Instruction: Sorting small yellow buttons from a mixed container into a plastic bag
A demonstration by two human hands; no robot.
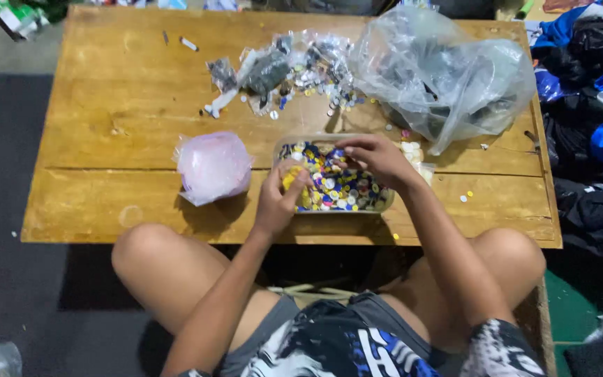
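Worn yellow-brown planks make up the bench (120, 105), which is seen from above with a dark mat on the floor to its left and a heap of blue and black clothing (594, 105) to its right. Near the front edge of the bench a clear, shallow plastic tray (385, 204) is set, filled with small round buttons (336, 185) in yellow, blue, white and purple. The left hand (278, 199) is laid at the tray's left end with its fingers curled together over the buttons, and a few yellow ones appear to be pinched at the fingertips, though the exact grip cannot be made out. The right hand (377, 157) is held over the far rim of the tray, palm down, with the fingers bent and drawn close; whether anything is pinched beneath them cannot be told. Just to the left of the tray a small bag of pale pink plastic (212, 166) is placed, bunched and closed. Farther back, a scatter of loose buttons and small clear packets (280, 70) is spread across the middle of the bench. A large, crumpled transparent bag (448, 70) with dark contents is rested at the far right, close behind the tray. A few stray buttons (465, 196) are dotted on the wood to the right of the tray. Bare knees and patterned shorts are seen below the front edge.
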